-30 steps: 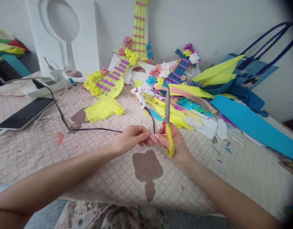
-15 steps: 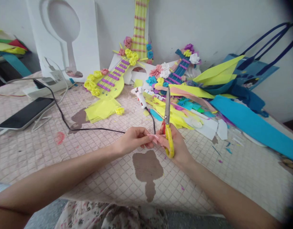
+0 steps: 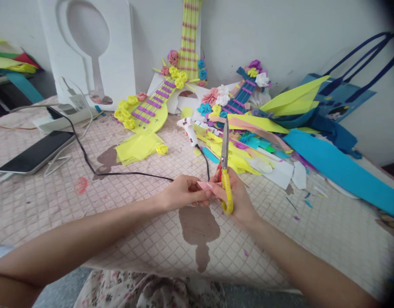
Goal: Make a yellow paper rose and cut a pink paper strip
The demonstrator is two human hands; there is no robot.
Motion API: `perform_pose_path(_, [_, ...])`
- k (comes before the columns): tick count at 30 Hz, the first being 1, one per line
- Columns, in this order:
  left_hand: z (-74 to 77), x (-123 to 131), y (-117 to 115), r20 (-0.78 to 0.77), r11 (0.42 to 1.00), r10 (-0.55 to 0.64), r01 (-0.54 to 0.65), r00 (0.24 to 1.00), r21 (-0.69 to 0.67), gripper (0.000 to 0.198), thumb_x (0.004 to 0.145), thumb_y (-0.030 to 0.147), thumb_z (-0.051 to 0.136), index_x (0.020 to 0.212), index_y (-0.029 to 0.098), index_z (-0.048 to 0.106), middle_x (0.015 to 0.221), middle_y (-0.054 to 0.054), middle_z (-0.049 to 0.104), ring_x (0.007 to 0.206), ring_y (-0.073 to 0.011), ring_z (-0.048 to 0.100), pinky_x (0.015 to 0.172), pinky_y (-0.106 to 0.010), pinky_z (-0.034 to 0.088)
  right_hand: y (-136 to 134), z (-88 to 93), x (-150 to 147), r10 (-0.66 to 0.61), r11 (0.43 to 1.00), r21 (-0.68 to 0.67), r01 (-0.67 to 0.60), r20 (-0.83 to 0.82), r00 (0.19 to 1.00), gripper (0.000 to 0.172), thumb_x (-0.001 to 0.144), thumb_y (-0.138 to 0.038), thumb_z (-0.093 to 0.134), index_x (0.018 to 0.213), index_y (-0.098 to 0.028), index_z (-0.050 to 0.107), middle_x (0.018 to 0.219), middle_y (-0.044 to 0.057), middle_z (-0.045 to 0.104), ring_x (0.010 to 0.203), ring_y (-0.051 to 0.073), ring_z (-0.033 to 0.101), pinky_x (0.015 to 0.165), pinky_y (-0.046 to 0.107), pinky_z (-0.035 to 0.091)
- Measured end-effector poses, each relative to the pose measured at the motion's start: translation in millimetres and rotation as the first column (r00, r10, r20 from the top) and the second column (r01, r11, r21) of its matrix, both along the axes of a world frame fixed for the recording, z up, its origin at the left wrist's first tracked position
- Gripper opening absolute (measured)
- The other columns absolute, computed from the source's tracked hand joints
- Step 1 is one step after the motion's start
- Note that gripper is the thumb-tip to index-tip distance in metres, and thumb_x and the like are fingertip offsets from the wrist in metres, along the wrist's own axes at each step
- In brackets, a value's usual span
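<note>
A small folded piece of pink paper (image 3: 204,185) is pinched between the fingers of both hands, low over the table. My left hand (image 3: 187,191) is closed on its near side, fingertips meeting those of the other hand. My right hand (image 3: 234,194) also grips the paper with thumb and finger, while scissors (image 3: 227,188) with yellow and red handles rest in the same hand, blades together and pointing away. Beyond the hands a white glue gun (image 3: 188,130) lies on the table, its black cord running down behind my fingers.
Yellow paper squares (image 3: 137,146) and a yellow paper rose (image 3: 162,149) lie ahead to the left. Decorated paper instruments (image 3: 152,109) lean at the back. Paper scraps (image 3: 229,149) and a blue strip (image 3: 341,167) spread rightward. A phone (image 3: 36,152) and power strip (image 3: 60,117) are left.
My left hand has shifted slightly down and right along the pink paper, and more of the paper shows as a pointed fold. The scissors stay in my right hand.
</note>
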State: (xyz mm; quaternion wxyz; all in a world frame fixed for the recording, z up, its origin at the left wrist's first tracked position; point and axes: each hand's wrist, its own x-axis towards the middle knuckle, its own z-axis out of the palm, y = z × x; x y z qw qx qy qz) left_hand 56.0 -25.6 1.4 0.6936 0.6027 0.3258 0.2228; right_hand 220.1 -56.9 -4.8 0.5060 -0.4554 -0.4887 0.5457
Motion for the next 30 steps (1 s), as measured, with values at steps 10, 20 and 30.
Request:
perform_pose_path(10, [-4.8, -0.2, -0.4, -0.026, 0.997, 0.05, -0.049, 0.998, 0.057, 0.032, 0.077, 0.044, 0.065, 0.08, 0.013, 0.059, 0.074, -0.005, 0.067, 0.061, -0.0104, 0.059, 0.053, -0.018, 0.044, 0.8, -1.0, -0.4, -0.002, 1.0, -0.002, 0.001, -0.029, 1.0, 0.033, 0.07, -0.031, 0.072, 0.085, -0.023, 0.044, 0.073, -0.007, 0.05, 0.054, 0.005, 0.043, 0.049, 0.02, 0.037])
perform_pose_path(20, [-3.1, -2.4, 4.8, 0.022, 0.957, 0.222, -0.222, 0.975, 0.185, 0.03, 0.08, 0.043, 0.059, 0.075, 0.014, 0.054, 0.072, -0.003, 0.062, 0.064, -0.0104, 0.056, 0.056, -0.02, 0.046, 0.9, 2.7, -4.2, 0.019, 0.996, -0.084, -0.025, -0.067, 0.998, 0.038, 0.069, -0.037, 0.074, 0.086, -0.024, 0.042, 0.068, -0.007, 0.05, 0.052, 0.007, 0.044, 0.045, 0.02, 0.032])
perform_pose_path(30, [-1.1, -2.5, 7.4, 0.016, 0.963, 0.245, -0.246, 0.969, 0.115, 0.029, 0.078, 0.042, 0.063, 0.079, 0.013, 0.055, 0.068, -0.001, 0.061, 0.059, -0.0087, 0.055, 0.053, -0.019, 0.043, 4.7, 1.2, -5.2, -0.003, 0.997, -0.079, -0.001, -0.049, 0.999, 0.046, 0.063, -0.037, 0.079, 0.087, -0.024, 0.042, 0.074, -0.004, 0.055, 0.063, 0.011, 0.052, 0.059, 0.024, 0.044])
